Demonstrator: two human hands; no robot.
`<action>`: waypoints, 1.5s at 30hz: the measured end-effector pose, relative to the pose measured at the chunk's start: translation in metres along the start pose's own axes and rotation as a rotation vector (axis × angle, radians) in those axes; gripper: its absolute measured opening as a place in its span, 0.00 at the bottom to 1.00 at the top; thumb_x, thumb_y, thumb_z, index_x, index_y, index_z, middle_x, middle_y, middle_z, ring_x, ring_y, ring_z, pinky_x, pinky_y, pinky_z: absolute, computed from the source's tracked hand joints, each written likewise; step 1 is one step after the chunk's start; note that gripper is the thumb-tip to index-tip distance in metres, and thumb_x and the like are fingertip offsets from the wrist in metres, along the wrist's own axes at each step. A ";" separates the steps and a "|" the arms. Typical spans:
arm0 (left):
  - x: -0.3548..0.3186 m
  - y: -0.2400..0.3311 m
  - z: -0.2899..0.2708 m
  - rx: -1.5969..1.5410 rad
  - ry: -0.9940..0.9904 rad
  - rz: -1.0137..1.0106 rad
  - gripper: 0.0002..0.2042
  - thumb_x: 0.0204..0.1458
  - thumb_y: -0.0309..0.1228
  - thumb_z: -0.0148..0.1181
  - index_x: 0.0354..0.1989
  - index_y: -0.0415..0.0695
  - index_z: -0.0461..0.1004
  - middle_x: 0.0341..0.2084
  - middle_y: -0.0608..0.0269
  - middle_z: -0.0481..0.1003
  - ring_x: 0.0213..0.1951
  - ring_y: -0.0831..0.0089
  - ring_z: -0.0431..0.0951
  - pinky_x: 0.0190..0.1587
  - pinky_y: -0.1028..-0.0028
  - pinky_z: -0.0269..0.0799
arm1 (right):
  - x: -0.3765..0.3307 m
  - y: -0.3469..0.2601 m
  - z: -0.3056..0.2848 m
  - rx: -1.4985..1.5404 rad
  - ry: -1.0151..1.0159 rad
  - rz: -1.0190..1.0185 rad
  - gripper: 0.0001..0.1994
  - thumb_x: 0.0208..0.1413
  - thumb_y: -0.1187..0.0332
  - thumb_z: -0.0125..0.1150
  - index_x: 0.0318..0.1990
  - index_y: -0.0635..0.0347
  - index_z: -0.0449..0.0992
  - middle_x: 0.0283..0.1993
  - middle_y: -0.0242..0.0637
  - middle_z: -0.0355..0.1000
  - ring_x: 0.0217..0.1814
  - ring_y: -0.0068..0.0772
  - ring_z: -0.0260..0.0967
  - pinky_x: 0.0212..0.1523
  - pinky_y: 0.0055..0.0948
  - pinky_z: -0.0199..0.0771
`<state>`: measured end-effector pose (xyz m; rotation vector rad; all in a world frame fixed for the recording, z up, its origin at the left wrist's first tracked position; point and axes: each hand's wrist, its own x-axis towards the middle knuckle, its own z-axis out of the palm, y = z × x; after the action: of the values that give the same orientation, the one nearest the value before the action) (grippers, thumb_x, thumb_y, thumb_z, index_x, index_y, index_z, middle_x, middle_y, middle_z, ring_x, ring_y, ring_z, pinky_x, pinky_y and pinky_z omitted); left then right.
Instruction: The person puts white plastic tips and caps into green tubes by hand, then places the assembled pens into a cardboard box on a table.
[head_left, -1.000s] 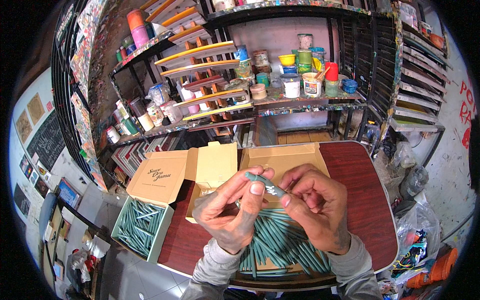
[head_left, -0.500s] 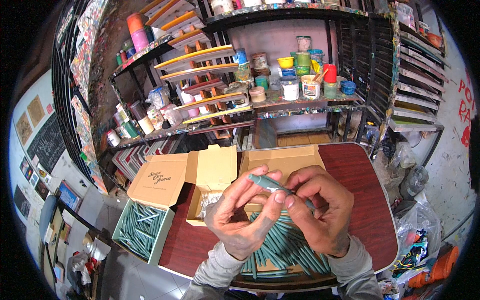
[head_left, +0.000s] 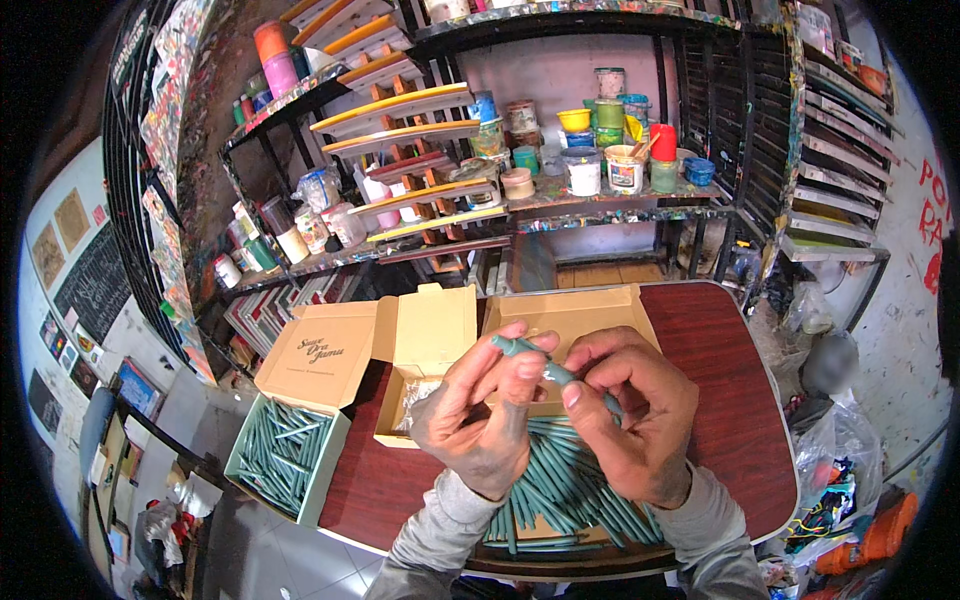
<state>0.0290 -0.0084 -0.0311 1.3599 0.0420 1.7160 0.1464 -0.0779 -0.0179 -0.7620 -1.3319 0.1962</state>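
Hands raised over the desk [head_left: 720, 330]: I see my left hand [head_left: 480, 420] and right hand [head_left: 635, 420], each grip pinched shut on one green stick [head_left: 545, 368], above a pile of sticks [head_left: 560, 490].

Three cardboard boxes [head_left: 425, 350], two hands [head_left: 560, 420]

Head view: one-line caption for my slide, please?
Left hand and right hand hold one teal stick above a pile of teal sticks on a red-brown table.
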 end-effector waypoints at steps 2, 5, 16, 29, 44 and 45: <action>0.008 -0.001 -0.002 0.177 -0.131 0.106 0.21 0.54 0.18 0.66 0.57 0.29 0.70 0.49 0.42 0.78 0.46 0.59 0.83 0.42 0.70 0.82 | 0.000 -0.002 0.000 0.132 0.005 0.089 0.03 0.56 0.80 0.62 0.34 0.67 0.73 0.45 0.44 0.72 0.42 0.24 0.71 0.38 0.21 0.71; 0.012 0.004 -0.003 0.273 -0.215 0.149 0.22 0.53 0.18 0.66 0.57 0.29 0.70 0.48 0.44 0.79 0.45 0.61 0.84 0.43 0.69 0.82 | 0.003 -0.008 -0.012 0.103 -0.108 0.134 0.02 0.59 0.81 0.59 0.36 0.69 0.72 0.47 0.44 0.71 0.44 0.23 0.70 0.40 0.21 0.71; 0.010 -0.002 -0.011 0.330 -0.172 0.090 0.22 0.54 0.20 0.66 0.58 0.30 0.71 0.42 0.48 0.82 0.42 0.66 0.84 0.49 0.70 0.79 | -0.002 -0.006 -0.001 0.200 -0.053 0.197 0.02 0.60 0.81 0.59 0.36 0.70 0.72 0.47 0.44 0.71 0.47 0.23 0.71 0.44 0.21 0.71; 0.016 0.001 -0.014 0.032 -0.144 -0.147 0.26 0.54 0.23 0.68 0.61 0.31 0.68 0.46 0.43 0.79 0.42 0.64 0.83 0.45 0.69 0.81 | 0.003 -0.015 0.001 0.398 -0.084 0.284 0.03 0.63 0.78 0.57 0.40 0.70 0.71 0.49 0.41 0.68 0.50 0.24 0.70 0.50 0.23 0.71; 0.020 0.016 -0.005 0.131 -0.013 -0.118 0.22 0.56 0.27 0.68 0.56 0.29 0.72 0.33 0.44 0.82 0.29 0.74 0.80 0.34 0.75 0.78 | 0.003 -0.011 -0.010 0.376 -0.224 0.368 0.07 0.64 0.73 0.58 0.42 0.69 0.69 0.44 0.39 0.69 0.45 0.22 0.71 0.46 0.23 0.74; 0.019 0.015 -0.004 0.119 -0.007 -0.113 0.22 0.56 0.27 0.68 0.56 0.29 0.72 0.33 0.44 0.82 0.29 0.74 0.80 0.34 0.75 0.78 | 0.004 -0.011 -0.011 0.371 -0.224 0.375 0.07 0.64 0.73 0.58 0.42 0.69 0.69 0.44 0.39 0.69 0.44 0.21 0.70 0.45 0.23 0.74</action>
<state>0.0168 -0.0027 -0.0102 1.4233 0.2162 1.6351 0.1544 -0.0881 -0.0091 -0.6785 -1.3005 0.8256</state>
